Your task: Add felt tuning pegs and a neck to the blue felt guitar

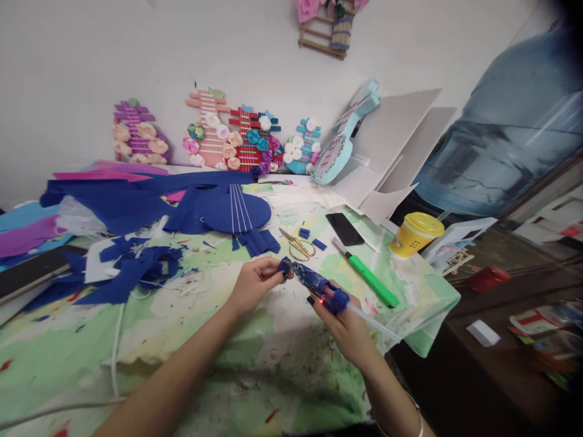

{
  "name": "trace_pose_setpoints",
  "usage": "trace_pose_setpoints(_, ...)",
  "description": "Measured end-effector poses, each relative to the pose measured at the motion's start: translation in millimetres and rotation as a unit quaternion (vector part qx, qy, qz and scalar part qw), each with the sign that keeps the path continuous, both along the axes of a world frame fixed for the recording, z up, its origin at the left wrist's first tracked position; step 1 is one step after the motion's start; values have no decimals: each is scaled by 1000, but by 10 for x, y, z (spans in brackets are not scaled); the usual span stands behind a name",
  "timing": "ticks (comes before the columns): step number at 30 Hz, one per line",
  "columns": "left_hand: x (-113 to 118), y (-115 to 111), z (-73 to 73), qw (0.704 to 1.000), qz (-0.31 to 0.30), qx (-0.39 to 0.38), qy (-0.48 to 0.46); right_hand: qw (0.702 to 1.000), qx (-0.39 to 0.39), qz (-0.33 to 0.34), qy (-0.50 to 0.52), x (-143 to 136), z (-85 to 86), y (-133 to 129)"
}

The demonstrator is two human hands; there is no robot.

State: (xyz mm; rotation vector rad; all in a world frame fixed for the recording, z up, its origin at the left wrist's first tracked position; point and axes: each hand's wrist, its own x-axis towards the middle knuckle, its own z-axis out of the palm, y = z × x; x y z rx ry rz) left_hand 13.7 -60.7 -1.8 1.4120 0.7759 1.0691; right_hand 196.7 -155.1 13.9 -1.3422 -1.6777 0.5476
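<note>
My left hand point(257, 280) is closed in a pinch on a small blue piece point(285, 265). Wrapped around a blue glue gun point(312, 280), my right hand point(344, 321) holds it with the nozzle touching or very near that piece. A clear glue stick point(376, 323) sticks out of the gun's back, and a red light glows on its side. Beyond the hands lie gold-handled scissors point(301, 247) and small blue pieces point(319, 244). Further back is a blue oval form point(237, 209) with white strings across it.
Blue scraps point(150, 264) and a white cord point(117, 340) lie at left. On the right are a green cutter point(373, 280), a black phone point(345, 229) and a yellow-lidded cup point(416, 233). Decorated instrument shapes point(207, 133) lean along the wall. A water bottle point(501, 133) stands far right.
</note>
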Motion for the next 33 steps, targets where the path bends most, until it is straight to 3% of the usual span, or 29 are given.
trace_pose_setpoints(12,-2,0,-3,1000,0,-3,0,1000,2,-18,-9,23,-13,-23)
trace_pose_setpoints(27,6,23,-41,996,19,60,56,999,38,-3,-29,-102,30,-91)
trace_pose_setpoints(33,11,-3,-1,999,18,25,39,991,87,-97,22,-47,31,-102)
